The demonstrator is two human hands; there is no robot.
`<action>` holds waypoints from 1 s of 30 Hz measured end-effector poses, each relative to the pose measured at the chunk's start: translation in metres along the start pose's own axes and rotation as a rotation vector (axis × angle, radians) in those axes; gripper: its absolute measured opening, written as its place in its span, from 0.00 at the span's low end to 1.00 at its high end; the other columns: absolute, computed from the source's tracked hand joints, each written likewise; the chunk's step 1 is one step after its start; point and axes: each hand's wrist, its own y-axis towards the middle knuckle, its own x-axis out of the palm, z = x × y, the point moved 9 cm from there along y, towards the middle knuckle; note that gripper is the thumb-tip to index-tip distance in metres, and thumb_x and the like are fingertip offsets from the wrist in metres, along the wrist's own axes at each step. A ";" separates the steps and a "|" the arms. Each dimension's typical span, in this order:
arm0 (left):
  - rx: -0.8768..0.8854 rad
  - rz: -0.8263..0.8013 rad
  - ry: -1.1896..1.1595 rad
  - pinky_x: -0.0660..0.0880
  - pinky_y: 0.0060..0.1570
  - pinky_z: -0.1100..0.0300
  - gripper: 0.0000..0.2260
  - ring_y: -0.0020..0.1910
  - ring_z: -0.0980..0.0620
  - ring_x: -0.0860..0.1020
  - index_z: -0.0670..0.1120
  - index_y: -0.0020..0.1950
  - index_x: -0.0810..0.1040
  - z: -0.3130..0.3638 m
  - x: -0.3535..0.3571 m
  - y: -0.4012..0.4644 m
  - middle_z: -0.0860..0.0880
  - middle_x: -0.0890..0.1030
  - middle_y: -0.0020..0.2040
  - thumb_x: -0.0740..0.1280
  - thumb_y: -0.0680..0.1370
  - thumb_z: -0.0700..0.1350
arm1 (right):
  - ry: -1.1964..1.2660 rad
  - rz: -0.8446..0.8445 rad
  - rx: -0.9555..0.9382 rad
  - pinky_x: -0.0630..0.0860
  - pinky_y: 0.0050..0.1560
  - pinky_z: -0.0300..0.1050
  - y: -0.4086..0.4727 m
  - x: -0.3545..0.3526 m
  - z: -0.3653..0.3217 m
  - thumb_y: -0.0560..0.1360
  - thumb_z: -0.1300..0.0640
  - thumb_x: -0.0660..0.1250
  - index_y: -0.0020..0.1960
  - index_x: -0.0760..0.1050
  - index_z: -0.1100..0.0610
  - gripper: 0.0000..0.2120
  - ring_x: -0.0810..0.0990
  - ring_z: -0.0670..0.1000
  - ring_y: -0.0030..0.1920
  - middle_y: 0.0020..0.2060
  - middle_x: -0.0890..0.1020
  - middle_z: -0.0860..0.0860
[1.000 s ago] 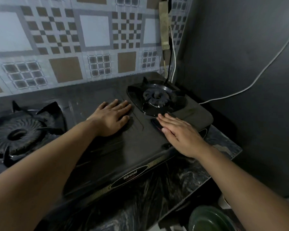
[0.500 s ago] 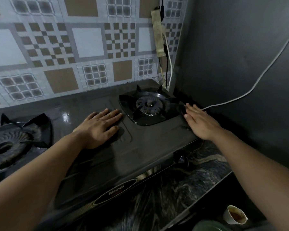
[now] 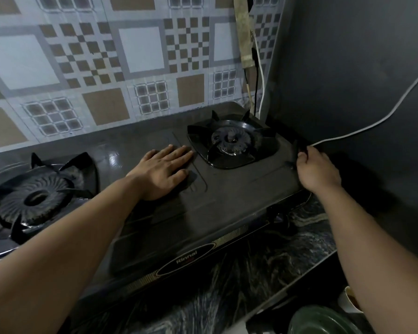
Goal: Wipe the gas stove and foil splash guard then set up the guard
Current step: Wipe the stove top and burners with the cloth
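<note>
A black two-burner gas stove [image 3: 227, 201] sits on a dark marbled counter [image 3: 263, 273]. My left hand [image 3: 164, 169] lies flat, fingers spread, on the stove top between the left burner [image 3: 36, 196] and the right burner [image 3: 232, 141]. My right hand [image 3: 316, 169] is at the stove's right edge with its fingers curled around a small dark cloth [image 3: 298, 147]; most of the cloth is hidden. A shiny tile-patterned panel [image 3: 140, 75] stands upright along the stove's back edge.
A dark grey wall [image 3: 360, 68] rises close on the right, with a white cable [image 3: 372, 124] running across it down to my right hand. More cables hang in the back corner [image 3: 258, 80]. A green bowl [image 3: 321, 321] and a cup [image 3: 350, 300] sit below the counter's right edge.
My right hand slid from the stove's front, past the right burner, to the right edge, and its flat fingers have curled shut. My left hand stayed flat in place.
</note>
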 end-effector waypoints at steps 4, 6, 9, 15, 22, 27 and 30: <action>-0.005 -0.009 -0.007 0.44 0.76 0.46 0.30 0.80 0.53 0.43 0.61 0.79 0.44 0.003 -0.003 -0.002 0.58 0.45 0.81 0.40 0.77 0.64 | -0.023 0.073 -0.166 0.50 0.75 0.60 -0.042 0.007 -0.013 0.82 0.50 0.49 0.77 0.60 0.54 0.24 0.51 0.60 0.78 0.78 0.58 0.55; -0.014 -0.012 -0.058 0.45 0.76 0.45 0.30 0.80 0.52 0.45 0.60 0.80 0.47 0.003 -0.006 -0.006 0.57 0.47 0.81 0.42 0.77 0.64 | -0.095 0.044 -0.231 0.47 0.76 0.60 -0.060 0.015 -0.026 0.82 0.50 0.49 0.77 0.60 0.53 0.24 0.48 0.57 0.79 0.79 0.56 0.53; -0.050 -0.004 -0.240 0.46 0.77 0.48 0.30 0.80 0.47 0.49 0.56 0.80 0.52 0.004 -0.019 -0.018 0.49 0.52 0.81 0.54 0.79 0.62 | -0.175 -0.011 -0.340 0.47 0.76 0.58 -0.084 0.026 -0.061 0.82 0.50 0.49 0.78 0.59 0.51 0.24 0.51 0.55 0.79 0.79 0.58 0.51; -0.068 0.082 -0.406 0.57 0.74 0.54 0.25 0.78 0.48 0.57 0.55 0.77 0.64 -0.023 -0.069 -0.068 0.47 0.62 0.78 0.63 0.81 0.55 | -0.240 -0.021 -0.435 0.53 0.75 0.54 -0.140 0.050 -0.124 0.81 0.49 0.50 0.77 0.60 0.49 0.24 0.55 0.52 0.78 0.78 0.61 0.48; -0.101 0.161 -0.313 0.58 0.75 0.47 0.23 0.79 0.49 0.55 0.56 0.72 0.72 -0.130 -0.077 -0.193 0.51 0.70 0.74 0.66 0.78 0.57 | -0.274 -0.097 -0.526 0.56 0.74 0.53 -0.194 0.079 -0.184 0.81 0.47 0.49 0.78 0.56 0.48 0.26 0.55 0.51 0.78 0.78 0.59 0.48; -0.231 0.070 -0.211 0.50 0.76 0.40 0.36 0.80 0.48 0.49 0.60 0.76 0.62 -0.209 -0.031 -0.257 0.51 0.58 0.80 0.55 0.70 0.72 | -0.291 -0.107 -0.535 0.57 0.74 0.54 -0.225 0.090 -0.212 0.80 0.41 0.48 0.79 0.55 0.49 0.29 0.55 0.52 0.78 0.79 0.57 0.48; -0.193 0.122 -0.217 0.47 0.76 0.40 0.36 0.80 0.52 0.44 0.59 0.79 0.57 -0.218 -0.019 -0.266 0.53 0.52 0.81 0.53 0.73 0.71 | -0.291 -0.112 -0.551 0.58 0.73 0.54 -0.245 0.096 -0.228 0.80 0.41 0.48 0.79 0.55 0.49 0.29 0.55 0.51 0.78 0.79 0.57 0.48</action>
